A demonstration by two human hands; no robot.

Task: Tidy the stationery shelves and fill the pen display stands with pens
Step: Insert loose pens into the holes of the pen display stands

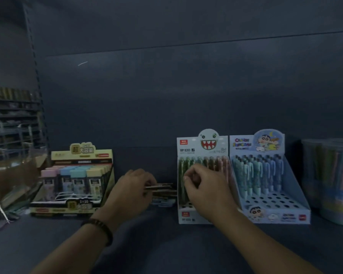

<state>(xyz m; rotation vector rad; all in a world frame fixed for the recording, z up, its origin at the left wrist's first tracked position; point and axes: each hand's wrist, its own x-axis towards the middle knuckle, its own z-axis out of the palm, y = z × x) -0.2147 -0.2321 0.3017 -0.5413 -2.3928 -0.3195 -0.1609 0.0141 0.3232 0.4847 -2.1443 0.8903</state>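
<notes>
Left hand [133, 191] clutches a bundle of slim brown pens [162, 188], frame centre; right hand [204, 186], fingers pinched, contents unclear, at the white monster-face display stand [188, 147]. Light, stiff, slippery; grip mid-barrel.

Monster pen stand [188, 216] between cartoon stand [297, 196], right, and lead-case box [71, 206], left.

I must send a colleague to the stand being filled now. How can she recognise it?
On the dark shelf, two pen stands sit side by side at right. Take the left one, the white stand, under the right hand. Its header shows a toothy monster face; its blue neighbour shows a cartoon boy.
</notes>
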